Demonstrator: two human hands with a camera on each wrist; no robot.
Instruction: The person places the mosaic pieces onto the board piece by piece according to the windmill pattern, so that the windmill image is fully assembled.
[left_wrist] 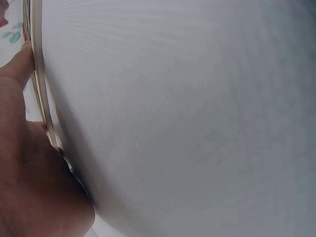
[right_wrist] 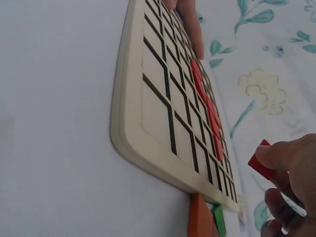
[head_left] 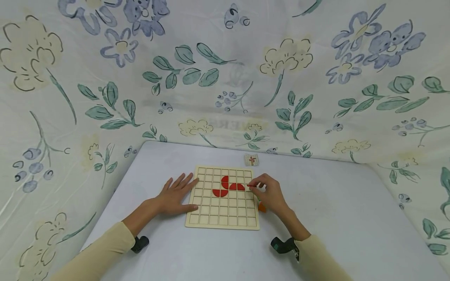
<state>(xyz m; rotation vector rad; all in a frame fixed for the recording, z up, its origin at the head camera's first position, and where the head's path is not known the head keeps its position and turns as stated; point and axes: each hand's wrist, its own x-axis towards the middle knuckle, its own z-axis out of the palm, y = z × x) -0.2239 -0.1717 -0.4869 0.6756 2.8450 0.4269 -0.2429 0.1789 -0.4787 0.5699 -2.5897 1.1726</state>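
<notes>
Fingers [head_left: 259, 180] of the right hand [head_left: 271, 193] pinch a small red piece [right_wrist: 261, 160] between thumb and index finger, holding it above the right-hand margin of a pale gridded board [head_left: 222, 227], at its 3 o'clock side as the head camera sees it. There the piece shows nearly edge-on, its long axis running roughly from 9 to 3 o'clock; the right wrist view shows it tilted and apart from the board's surface. The key relation runs due 9 o'clock from those fingertips: a red half-round [head_left: 236, 187] lies flat in the grid, near the held piece, its straight side along much the same line. Two more, an upper half-round [head_left: 225, 182] and a lower half-round [head_left: 220, 192], lie toward 9 and 8 o'clock. The right hand is the nearer to all three. Opposite, the left hand [head_left: 175, 198] rests palm down with fingers spread, index finger and thumb reaching the board's 9 o'clock edge, gripping nothing. An orange piece [right_wrist: 199, 217] and a green piece [right_wrist: 218, 219] sit just beside the board, at about 5 o'clock from the pinch; a small patterned card [head_left: 251, 160] lies on the white table [head_left: 334, 203] at 12 o'clock from it.
</notes>
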